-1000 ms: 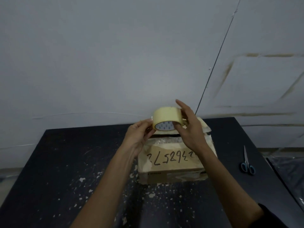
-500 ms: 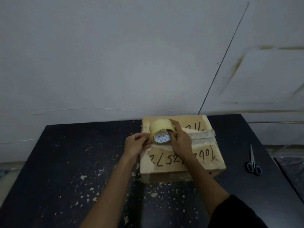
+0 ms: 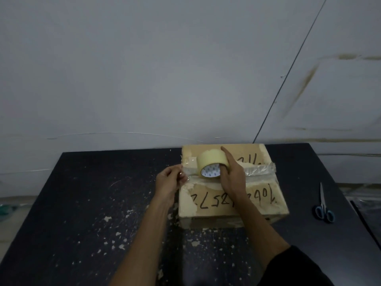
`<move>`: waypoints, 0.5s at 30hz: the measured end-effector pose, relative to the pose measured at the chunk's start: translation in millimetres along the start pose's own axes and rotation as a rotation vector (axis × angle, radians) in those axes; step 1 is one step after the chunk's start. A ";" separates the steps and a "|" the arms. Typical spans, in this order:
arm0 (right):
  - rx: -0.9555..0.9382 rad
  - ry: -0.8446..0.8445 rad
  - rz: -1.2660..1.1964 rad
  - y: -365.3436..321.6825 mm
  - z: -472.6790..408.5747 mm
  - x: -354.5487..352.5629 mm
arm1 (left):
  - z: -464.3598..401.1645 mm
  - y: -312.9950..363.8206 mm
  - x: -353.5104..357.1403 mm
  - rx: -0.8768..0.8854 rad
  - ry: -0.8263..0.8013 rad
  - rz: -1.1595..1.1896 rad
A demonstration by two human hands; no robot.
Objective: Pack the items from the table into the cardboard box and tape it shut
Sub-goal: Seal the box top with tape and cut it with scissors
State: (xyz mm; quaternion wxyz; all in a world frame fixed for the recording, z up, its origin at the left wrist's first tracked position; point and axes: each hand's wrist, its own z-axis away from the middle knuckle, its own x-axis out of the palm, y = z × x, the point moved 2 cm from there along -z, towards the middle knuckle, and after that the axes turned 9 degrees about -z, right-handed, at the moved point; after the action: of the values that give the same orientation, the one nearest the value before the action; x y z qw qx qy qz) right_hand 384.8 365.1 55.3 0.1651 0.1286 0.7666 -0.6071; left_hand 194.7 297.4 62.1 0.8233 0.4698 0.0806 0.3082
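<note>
Cardboard box [image 3: 233,201] flaps down — tape roll [image 3: 212,165] in right hand [image 3: 232,176], left hand [image 3: 169,180] pinching barely visible tape end.

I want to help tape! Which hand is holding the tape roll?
The right hand holds the tape roll on the cardboard box, a finger through its hole. The left hand only pinches the loose tape end.

Tape roll [image 3: 212,164] on box [image 3: 233,200] (closed)

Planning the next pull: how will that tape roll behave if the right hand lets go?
The tape roll stands on edge on the cardboard box, so it would probably roll. It looks stiff and light. The left hand seems to pinch its floppy free end.
</note>
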 end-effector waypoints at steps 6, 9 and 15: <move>-0.061 -0.046 0.012 -5.0 2.0 6.8 | -3.1 -2.1 -8.6 -0.069 0.006 0.020; -0.058 -0.089 0.080 -3.3 1.6 8.0 | -4.7 -4.6 -10.5 -0.079 0.018 -0.007; -0.043 -0.106 0.064 3.0 1.0 10.2 | -4.2 -9.5 -8.8 -0.090 0.043 -0.040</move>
State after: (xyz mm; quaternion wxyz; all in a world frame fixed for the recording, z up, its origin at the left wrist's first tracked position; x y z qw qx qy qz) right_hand 376.8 364.9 48.3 0.2276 0.1171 0.7651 -0.5909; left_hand 190.0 291.8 50.6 0.8478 0.4236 0.0937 0.3050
